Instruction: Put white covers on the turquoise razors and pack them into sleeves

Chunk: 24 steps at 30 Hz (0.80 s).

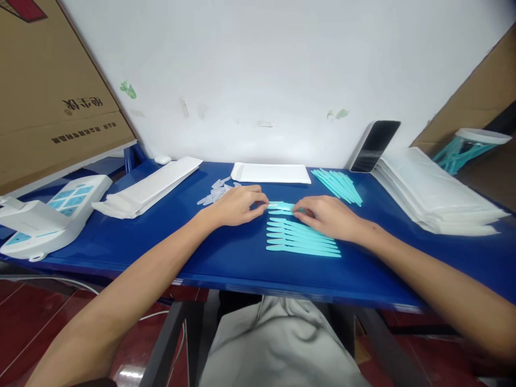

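Observation:
My left hand [237,206] is closed in a pinch at the left end of a turquoise eyebrow razor [282,206]. Whatever sits between its thumb and finger is too small to make out. Closed on that razor's other end is my right hand [328,216], whose fingers hide part of it. Just below, several turquoise razors [300,237] lie side by side in a row on the blue table, partly covered by the right hand. Small clear plastic caps [213,194] are heaped behind my left hand. Another pile of razors [338,185] lies beyond the right hand.
A flat white packet [271,173] lies near the wall. White sleeves [149,188] and a white device [60,212] are at left. At right are a leaning phone [374,145], stacked white packs [437,188] and a tub of turquoise sticks [467,148]. Cardboard [52,91] stands at left.

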Tool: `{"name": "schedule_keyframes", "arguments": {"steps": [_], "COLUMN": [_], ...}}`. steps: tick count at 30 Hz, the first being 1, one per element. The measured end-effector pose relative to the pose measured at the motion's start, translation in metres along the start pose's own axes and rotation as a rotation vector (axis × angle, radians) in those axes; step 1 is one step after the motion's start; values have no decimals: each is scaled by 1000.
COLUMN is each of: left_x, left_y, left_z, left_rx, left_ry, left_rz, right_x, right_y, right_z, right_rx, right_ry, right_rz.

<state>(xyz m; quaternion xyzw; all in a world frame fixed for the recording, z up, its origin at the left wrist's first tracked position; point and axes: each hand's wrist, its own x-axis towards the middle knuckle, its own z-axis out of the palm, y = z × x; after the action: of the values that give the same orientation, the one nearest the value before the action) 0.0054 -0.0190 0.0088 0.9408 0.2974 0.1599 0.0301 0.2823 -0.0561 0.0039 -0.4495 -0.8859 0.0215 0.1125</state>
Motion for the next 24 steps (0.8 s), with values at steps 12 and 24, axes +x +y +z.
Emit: {"name": "schedule_keyframes", "arguments": {"steps": [12,24], "left_x": [0,0], "left_y": [0,-1], "left_z": [0,0], "left_rx": [-1,-2], "left_ry": [-15,-20], "left_rz": [-13,-4], "right_x": [-1,0], "right_y": [-1,-1], "right_z": [-1,-2], "right_rx": [3,14], "right_ry": [-18,-27], "right_rz": [-4,24]}}
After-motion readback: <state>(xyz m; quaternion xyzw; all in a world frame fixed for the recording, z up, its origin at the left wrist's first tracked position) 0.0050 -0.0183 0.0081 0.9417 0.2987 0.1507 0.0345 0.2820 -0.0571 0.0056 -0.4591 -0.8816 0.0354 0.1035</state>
